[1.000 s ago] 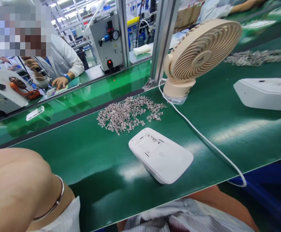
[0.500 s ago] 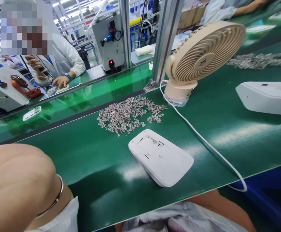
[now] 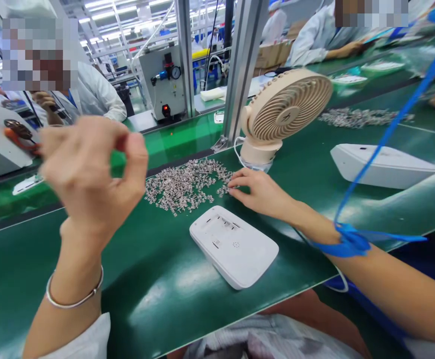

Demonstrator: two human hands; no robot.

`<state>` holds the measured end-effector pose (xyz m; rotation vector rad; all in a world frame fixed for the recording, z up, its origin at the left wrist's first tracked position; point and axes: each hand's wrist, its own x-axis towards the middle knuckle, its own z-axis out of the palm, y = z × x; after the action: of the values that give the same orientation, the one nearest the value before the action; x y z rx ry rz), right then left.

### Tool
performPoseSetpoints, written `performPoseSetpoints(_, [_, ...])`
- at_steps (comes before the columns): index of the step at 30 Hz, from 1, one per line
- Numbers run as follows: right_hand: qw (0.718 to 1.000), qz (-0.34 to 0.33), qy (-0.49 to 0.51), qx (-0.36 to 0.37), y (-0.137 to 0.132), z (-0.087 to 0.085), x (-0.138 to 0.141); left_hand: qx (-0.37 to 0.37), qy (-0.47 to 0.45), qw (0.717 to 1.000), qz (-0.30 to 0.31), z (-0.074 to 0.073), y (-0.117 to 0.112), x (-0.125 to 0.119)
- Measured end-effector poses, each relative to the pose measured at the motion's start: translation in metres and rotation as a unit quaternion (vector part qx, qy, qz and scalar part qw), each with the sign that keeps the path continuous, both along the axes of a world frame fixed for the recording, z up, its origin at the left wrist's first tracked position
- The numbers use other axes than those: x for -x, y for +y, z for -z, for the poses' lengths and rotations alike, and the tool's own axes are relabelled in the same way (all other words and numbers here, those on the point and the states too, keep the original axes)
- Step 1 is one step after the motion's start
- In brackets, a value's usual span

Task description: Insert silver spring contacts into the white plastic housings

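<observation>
My left hand [image 3: 92,172] is raised above the green belt [image 3: 157,279], blurred, with thumb and forefinger curled toward each other; I cannot make out anything in them. A silver bangle circles that wrist. My right hand [image 3: 260,192] reaches forward and lies on the right edge of the pile of small metal parts [image 3: 185,184], fingers stretched out and touching them. A blue strap is tied round the right wrist. A white plastic housing [image 3: 234,247] lies on the belt just in front of the pile, between my arms.
A beige desk fan [image 3: 283,112] stands behind the pile, its white cable running off the belt edge. Another white housing [image 3: 384,167] lies at the right. A second pile of parts [image 3: 359,117] lies further back. People in white coats work at the far side.
Both hands have come into view: the left rose from the lower left corner to mid-air, the right reached out onto the pile. The camera shifted a little to the right.
</observation>
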<state>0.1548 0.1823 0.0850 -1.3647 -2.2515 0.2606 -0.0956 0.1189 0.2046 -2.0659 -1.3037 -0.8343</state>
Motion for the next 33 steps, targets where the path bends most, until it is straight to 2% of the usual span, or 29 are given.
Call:
performPoseSetpoints(2, [0.995, 0.031, -0.091, -0.008, 0.012, 0.010, 0.010, 0.049, 0.016, 0.998, -0.022, 0.009, 0.003, -0.016])
performPoseSetpoints(4, [0.989, 0.052, -0.140, -0.008, 0.016, 0.015, 0.018, 0.198, 0.036, 0.979, 0.021, 0.026, 0.011, -0.032])
performPoseSetpoints(6, [0.986, 0.051, -0.156, -0.022, 0.016, 0.017, 0.022, 0.339, 0.058, 0.932, 0.113, 0.047, 0.018, -0.047])
performPoseSetpoints(8, [0.987, 0.042, -0.147, -0.056, 0.016, 0.018, 0.023, 0.428, 0.099, 0.877, 0.193, 0.068, 0.022, -0.059])
performPoseSetpoints(9, [0.988, 0.035, -0.131, -0.075, 0.016, 0.018, 0.023, 0.452, 0.121, 0.858, 0.214, 0.076, 0.023, -0.063])
performPoseSetpoints(11, [0.993, 0.011, -0.064, -0.095, 0.016, 0.017, 0.018, 0.474, 0.152, 0.840, 0.215, 0.084, 0.023, -0.068])
performPoseSetpoints(15, [0.988, 0.003, 0.118, -0.095, 0.015, 0.013, 0.004, 0.500, 0.176, 0.836, 0.142, 0.078, 0.014, -0.071])
performPoseSetpoints(19, [0.975, 0.040, 0.196, -0.101, 0.014, 0.010, -0.006, 0.507, 0.184, 0.839, 0.064, 0.069, -0.004, -0.081])
performPoseSetpoints(21, [0.967, 0.044, 0.224, -0.110, 0.012, 0.007, -0.010, 0.502, 0.193, 0.842, 0.046, 0.069, -0.012, -0.086])
performPoseSetpoints(23, [0.961, 0.046, 0.240, -0.126, 0.007, 0.003, -0.015, 0.465, 0.210, 0.859, 0.038, 0.071, -0.016, -0.087])
performPoseSetpoints(26, [0.962, 0.044, 0.228, -0.140, -0.009, -0.005, -0.022, 0.331, 0.264, 0.904, 0.057, 0.077, -0.015, -0.082])
performPoseSetpoints(28, [0.968, 0.030, 0.205, -0.140, -0.024, -0.008, -0.026, 0.266, 0.303, 0.911, 0.086, 0.081, -0.014, -0.078])
performPoseSetpoints(30, [0.975, 0.011, 0.178, -0.136, -0.040, -0.011, -0.029, 0.243, 0.321, 0.909, 0.106, 0.084, -0.017, -0.078])
performPoseSetpoints(33, [0.980, -0.011, 0.140, -0.140, -0.059, -0.012, -0.034, 0.175, 0.322, 0.921, 0.136, 0.083, -0.032, -0.083])
